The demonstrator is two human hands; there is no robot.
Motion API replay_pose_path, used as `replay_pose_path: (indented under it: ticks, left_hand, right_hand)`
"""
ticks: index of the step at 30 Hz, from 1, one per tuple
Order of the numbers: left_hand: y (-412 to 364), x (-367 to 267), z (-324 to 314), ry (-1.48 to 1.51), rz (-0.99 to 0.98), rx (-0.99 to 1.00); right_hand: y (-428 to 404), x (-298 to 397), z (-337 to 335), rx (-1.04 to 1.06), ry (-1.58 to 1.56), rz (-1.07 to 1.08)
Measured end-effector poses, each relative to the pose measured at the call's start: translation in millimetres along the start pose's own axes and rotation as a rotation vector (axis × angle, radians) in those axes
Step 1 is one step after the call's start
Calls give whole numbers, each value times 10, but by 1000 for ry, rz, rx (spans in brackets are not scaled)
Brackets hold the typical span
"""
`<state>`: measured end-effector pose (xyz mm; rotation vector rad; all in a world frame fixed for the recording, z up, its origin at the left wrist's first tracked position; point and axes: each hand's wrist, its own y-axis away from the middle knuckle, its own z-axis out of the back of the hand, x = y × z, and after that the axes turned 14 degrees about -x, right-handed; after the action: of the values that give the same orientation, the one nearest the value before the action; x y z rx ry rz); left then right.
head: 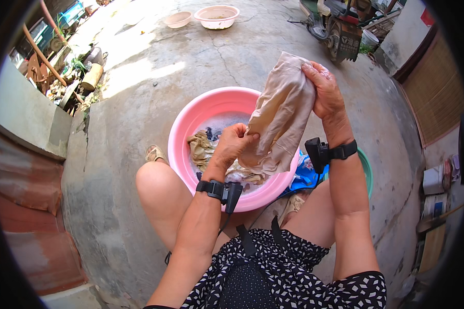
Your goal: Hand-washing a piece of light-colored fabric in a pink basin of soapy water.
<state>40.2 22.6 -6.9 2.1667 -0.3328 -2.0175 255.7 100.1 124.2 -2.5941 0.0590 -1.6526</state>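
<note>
A wet beige cloth garment is stretched up over a pink plastic basin. My right hand pinches its upper right edge, raised beyond the basin's rim. Lower down, my left hand grips the garment's left edge between thumb and fingers. Soapy water stands in the basin. An olive-tan cloth lies in it on the left, and more pale cloth shows beneath my left hand. The garment's lower end hangs in front of the basin's right side and hides part of it.
Right of the basin are a blue plastic bag and a green basin, partly behind my right arm. Two pale pink basins stand farther off on the concrete floor. A scooter is parked at upper right. Wood and debris line the left.
</note>
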Motion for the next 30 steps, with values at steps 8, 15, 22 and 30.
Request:
replay_pose_path:
  ticks: [8,15,22,30]
  left_hand:
    - [4,-292,189,955,-182,-219]
    - [10,-124,125,687,-170,-286]
    - [71,52,-167,180,323,-133]
    - [-113,-98,-140,1104,11,-61]
  right_hand:
    - [-310,-284,491,-444,-11,-23]
    - [-91,-276,98,-110,-113,-119]
    - [174,-332,-306,146,-237,-183]
    - [422,-500,-448,67,138,-96]
